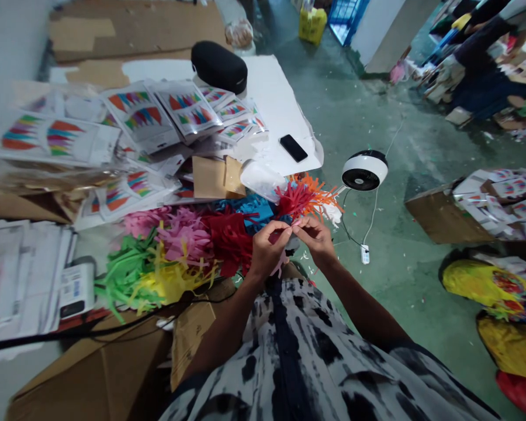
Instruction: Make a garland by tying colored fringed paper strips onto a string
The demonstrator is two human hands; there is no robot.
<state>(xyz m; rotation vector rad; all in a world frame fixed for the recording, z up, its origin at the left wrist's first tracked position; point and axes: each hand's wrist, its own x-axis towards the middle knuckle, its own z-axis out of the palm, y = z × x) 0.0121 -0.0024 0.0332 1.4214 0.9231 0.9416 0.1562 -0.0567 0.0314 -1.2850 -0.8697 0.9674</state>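
My left hand (267,248) and my right hand (316,234) meet in front of my chest, fingers pinched on a small bunch of fringed paper pieces (289,237), pink strands hanging below the left hand. Just beyond the hands lies a spread of fringed paper piles: red and orange (304,196), blue (245,207), dark red (228,237), pink (175,231), yellow (169,280) and green (123,275). Both hands are closed on the bunch.
Stacks of packaged colourful sets (179,111) cover the table behind the piles. A black phone (293,147) lies on white sheet, a black case (219,65) farther back. A small white fan (364,169) stands on the green floor. Cardboard boxes (447,210) and another person (486,64) are at right.
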